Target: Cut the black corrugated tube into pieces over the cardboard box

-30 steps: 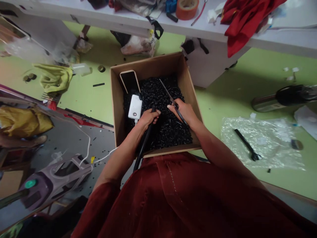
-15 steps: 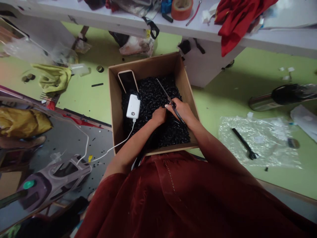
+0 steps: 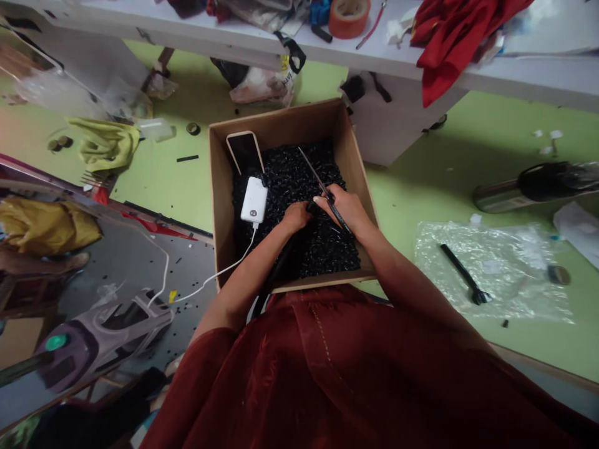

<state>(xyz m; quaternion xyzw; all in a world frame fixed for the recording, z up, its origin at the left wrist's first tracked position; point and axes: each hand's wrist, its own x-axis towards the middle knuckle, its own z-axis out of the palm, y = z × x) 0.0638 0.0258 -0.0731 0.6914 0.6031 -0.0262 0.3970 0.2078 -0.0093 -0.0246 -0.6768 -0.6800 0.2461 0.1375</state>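
Both hands closed: left hand (image 3: 296, 217) around black tube (image 3: 311, 206), right hand (image 3: 347, 204) around bladed tool (image 3: 314, 171); tube end between them.

A workshop, judging by the cluttered bench (image 3: 384, 59), tape roll (image 3: 349, 28) and boxed black pieces (image 3: 290, 171).

green surface (image 3: 397, 193) | yellow cloth (image 3: 110, 146) | plastic sheet (image 3: 512, 249) | bottle (image 3: 543, 184) | cardboard box (image 3: 361, 165), apparently resting there
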